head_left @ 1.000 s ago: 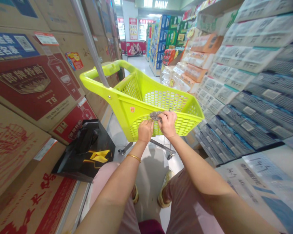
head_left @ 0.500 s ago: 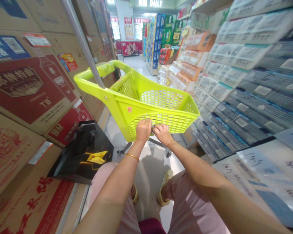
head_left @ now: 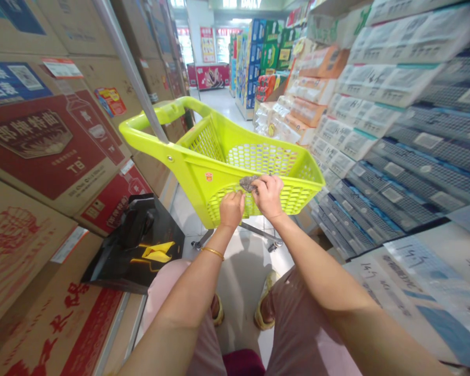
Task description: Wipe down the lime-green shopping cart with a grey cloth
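Observation:
A yellow-green shopping cart [head_left: 188,172] with perforated basket sides stands in front of me, its long side turned towards me. My right hand [head_left: 268,196] is closed on a crumpled grey-brown cloth [head_left: 249,183], held against the basket side just below its upper edge. Beside it, a little lower and to the left, my left hand [head_left: 232,208] is closed in front of the same perforated side. Its fingertips point up at the holes, and what they grip, if anything, is hidden. A thin gold bracelet circles the left wrist.
Stacked cartons [head_left: 43,136] line the left, with a black bag [head_left: 141,266] against them. Stacked tissue packs [head_left: 360,109] and blue-grey packs [head_left: 391,172] rise on the right. A caster [head_left: 274,245] shows under the cart. Ahead, the aisle runs past blue and green packages [head_left: 254,62].
My right hand has moved up and slightly right along the basket side, and the grey-brown cloth now shows in it. My left hand stays almost in place, its fingers still closed.

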Demonstrator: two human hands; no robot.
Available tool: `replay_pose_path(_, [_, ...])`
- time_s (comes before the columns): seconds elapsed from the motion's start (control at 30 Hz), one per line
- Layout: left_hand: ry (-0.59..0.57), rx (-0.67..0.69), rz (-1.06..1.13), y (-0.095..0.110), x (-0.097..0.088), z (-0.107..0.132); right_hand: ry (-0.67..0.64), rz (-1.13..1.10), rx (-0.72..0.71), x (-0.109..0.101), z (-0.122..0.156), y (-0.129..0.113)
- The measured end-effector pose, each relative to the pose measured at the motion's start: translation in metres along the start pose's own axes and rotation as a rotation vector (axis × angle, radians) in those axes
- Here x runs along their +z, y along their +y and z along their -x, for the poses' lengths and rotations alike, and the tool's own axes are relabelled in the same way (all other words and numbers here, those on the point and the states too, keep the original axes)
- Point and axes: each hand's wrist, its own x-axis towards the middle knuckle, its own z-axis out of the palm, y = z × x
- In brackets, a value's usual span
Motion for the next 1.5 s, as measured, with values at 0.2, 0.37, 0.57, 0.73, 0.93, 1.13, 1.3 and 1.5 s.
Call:
replay_pose_path(0.2, [-0.042,0.023,-0.032,-0.001,0.001,0.001,-0.106,-0.006,-0.083,0.015,0.020,0.000])
replay_pose_path(0.37, [0.001,0.027,-0.045,0.001,0.001,0.001,-0.194,-0.007,-0.210,0.020,0.051,0.009])
replay_pose_path(0.57, [0.002,0.040,-0.038,0.006,0.000,0.000,-0.289,0.005,-0.274,0.011,0.059,0.010])
replay_pose_path(0.73, [-0.052,0.047,-0.042,0.001,0.002,0.004,-0.180,-0.010,-0.258,0.001,0.031,0.001])
replay_pose_path(0.93, [-0.079,-0.005,-0.064,-0.004,-0.006,0.009,-0.039,-0.081,-0.174,-0.010,0.001,-0.012])
replay_pose_path(1.13, [-0.044,-0.069,-0.068,-0.008,-0.015,0.012,0.065,-0.133,-0.032,-0.013,-0.011,-0.018])
replay_pose_path(1.3, [-0.080,-0.175,-0.120,-0.010,-0.012,0.015,0.024,-0.110,-0.057,-0.005,-0.006,-0.019])
replay_pose_path(1.5, [-0.206,-0.129,-0.189,-0.015,-0.004,0.014,-0.221,-0.074,-0.200,0.017,0.025,-0.016])
